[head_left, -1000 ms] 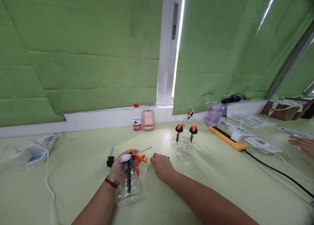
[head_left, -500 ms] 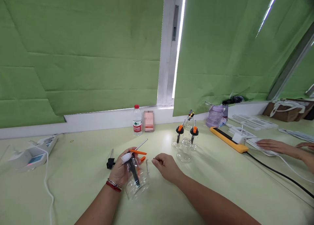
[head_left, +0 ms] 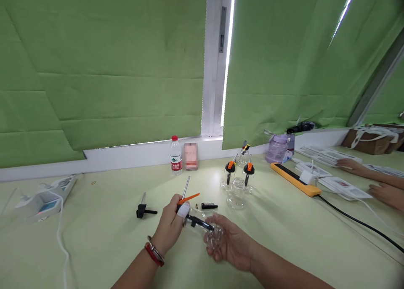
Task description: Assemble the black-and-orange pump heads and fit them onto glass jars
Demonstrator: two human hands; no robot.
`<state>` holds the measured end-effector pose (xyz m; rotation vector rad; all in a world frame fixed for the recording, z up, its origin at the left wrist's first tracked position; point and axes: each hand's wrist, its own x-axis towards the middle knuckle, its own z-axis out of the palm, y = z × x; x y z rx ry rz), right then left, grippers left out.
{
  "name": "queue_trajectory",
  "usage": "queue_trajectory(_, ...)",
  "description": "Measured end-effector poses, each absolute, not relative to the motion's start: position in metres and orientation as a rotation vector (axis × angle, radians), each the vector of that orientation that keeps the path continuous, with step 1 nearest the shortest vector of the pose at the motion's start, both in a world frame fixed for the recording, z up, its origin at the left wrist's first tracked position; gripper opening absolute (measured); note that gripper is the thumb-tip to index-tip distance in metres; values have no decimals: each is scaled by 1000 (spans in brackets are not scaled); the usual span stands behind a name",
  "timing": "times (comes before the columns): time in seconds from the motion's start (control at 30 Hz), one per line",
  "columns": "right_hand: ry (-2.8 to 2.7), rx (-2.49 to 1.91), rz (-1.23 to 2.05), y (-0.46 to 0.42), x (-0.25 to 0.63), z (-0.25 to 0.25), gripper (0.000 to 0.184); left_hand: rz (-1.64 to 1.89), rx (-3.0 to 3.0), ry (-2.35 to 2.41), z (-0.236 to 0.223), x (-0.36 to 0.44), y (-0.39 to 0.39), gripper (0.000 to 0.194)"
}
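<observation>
Both hands were on the jar (head_left: pixel 202 231), and it lay tipped nearly on its side at the near middle of the table (head_left: pixel 107 230): left hand (head_left: pixel 170 228) closed round the neck, taped thumb pressed across it, right hand (head_left: pixel 232 240) cupped about the base, fingers curled under. It looked like glass, so likely light, stiff, slick and easy to chip; the neck seemed the surest hold, with a palm under the base. The orange lever (head_left: pixel 191 198) and the slim rod (head_left: pixel 186 187) poked out past the left hand, awkward spots to grab. Inside, a black tube (head_left: pixel 200 222) ran lengthwise! Over to the right stood an open jar (head_left: pixel 236 200), contents hard to make out; beyond it, the left topped jar (head_left: pixel 227 183) and the right topped jar (head_left: pixel 249 181) each held a dark tube. Farther back, a small jar (head_left: pixel 243 157) carried tools, handles up. Far centre, a red-capped bottle (head_left: pixel 176 156) stood upright, its fill unclear.
</observation>
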<state>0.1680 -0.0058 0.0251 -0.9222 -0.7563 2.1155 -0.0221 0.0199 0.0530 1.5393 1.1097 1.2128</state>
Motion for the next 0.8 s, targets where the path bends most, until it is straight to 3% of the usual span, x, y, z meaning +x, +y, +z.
queue_trajectory(0.23, -1299, -1040, 1574, -19, 189, 29, 54, 1102, 1684, 1223, 62, -21, 2, 28)
queue_trajectory(0.37, -1762, -950, 1077, -29, 200, 25, 63, 875, 1382, 1302, 65, -20, -13, 38)
queue_trajectory(0.5, -2151, -771, 708, -31, 209, 25, 36, 752, 1132, 1369, 56, -24, -23, 43)
queue_trajectory(0.57, -2122, -800, 796, -29, 209, 25, 44, 841, 1186, 1355, 53, -28, -24, 43)
queue_trajectory(0.67, -1763, -937, 1279, -26, 202, 26, 81, 1047, 1346, 1370, 49, -33, -23, 41)
queue_trajectory(0.7, -1582, -957, 1497, -24, 199, 26, 82, 1117, 1395, 1378, 47, -34, -22, 38)
queue_trajectory(0.8, -1125, -897, 1991, -21, 186, 25, 62, 1247, 1490, 1387, 41, -35, -21, 30)
